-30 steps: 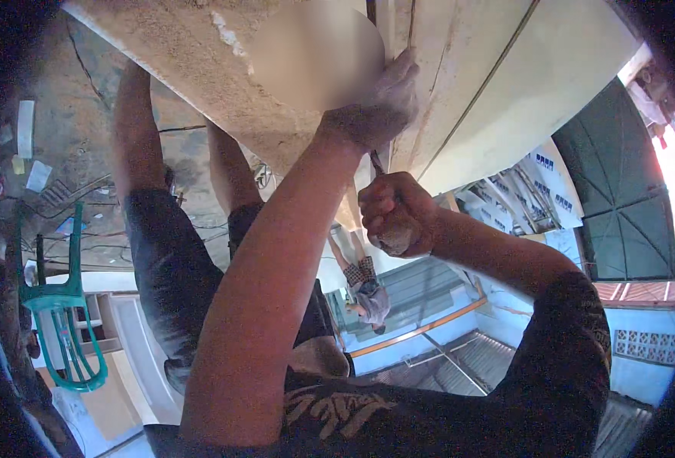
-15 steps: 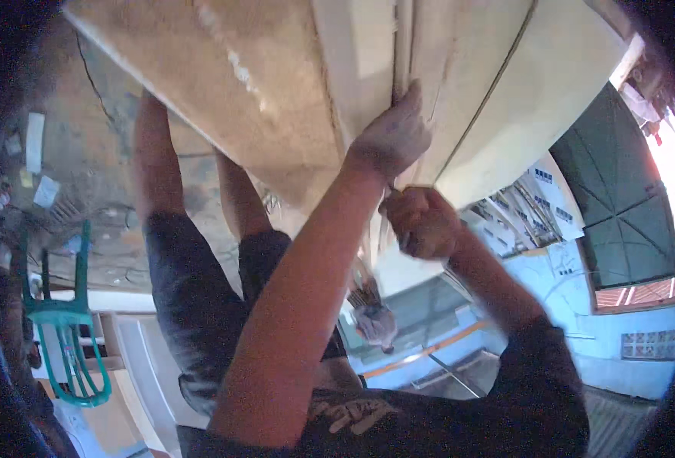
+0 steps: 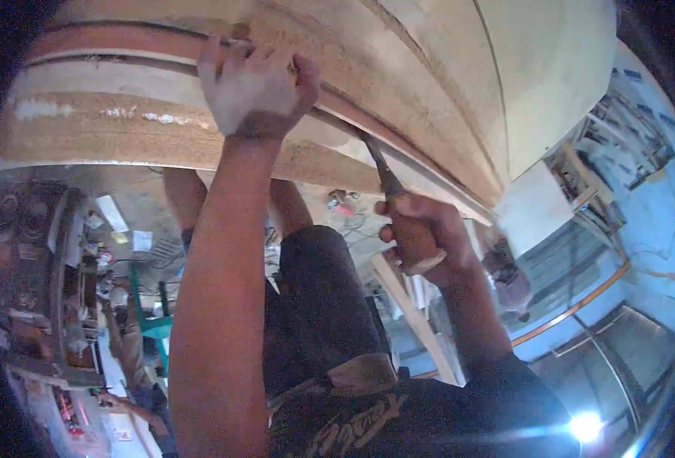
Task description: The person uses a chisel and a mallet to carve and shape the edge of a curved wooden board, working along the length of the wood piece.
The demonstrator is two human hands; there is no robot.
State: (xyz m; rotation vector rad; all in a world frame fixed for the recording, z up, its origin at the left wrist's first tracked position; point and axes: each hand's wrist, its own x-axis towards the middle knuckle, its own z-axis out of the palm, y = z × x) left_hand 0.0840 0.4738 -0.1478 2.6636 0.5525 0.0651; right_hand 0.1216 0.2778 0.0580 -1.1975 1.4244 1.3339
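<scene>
Pale lettering (image 3: 364, 427) ran across the front of the dark shirt (image 3: 459, 416), creased and slanting. The right hand (image 3: 429, 237) was closed round the handled tool (image 3: 392, 183), a dark, narrow metal shank set in a thick brown grip with a paler butt. The left hand (image 3: 259, 91) bent its fingers over the reddish strip (image 3: 124, 42); whether it gripped or only pressed, I could not tell.

The strip lay lengthwise along the wooden workpiece (image 3: 330, 162), which stretched across the upper view beyond the person's legs. Its near face was rough, tan and grainy, scuffed with whitish streaks, beside a smoother cream band. The shank met the workpiece near the strip, right of the left hand; its tip was too hidden to make out.

Below, papers (image 3: 111, 214) lay on the littered floor, any print too small to read. Near them stood part of a green chair (image 3: 156, 328). Farther right, a person in grey (image 3: 511, 288) appeared by a pale blue wall (image 3: 665, 244), and small dark printed marks (image 3: 667, 120) showed on white sheeting, too blurred to read.
</scene>
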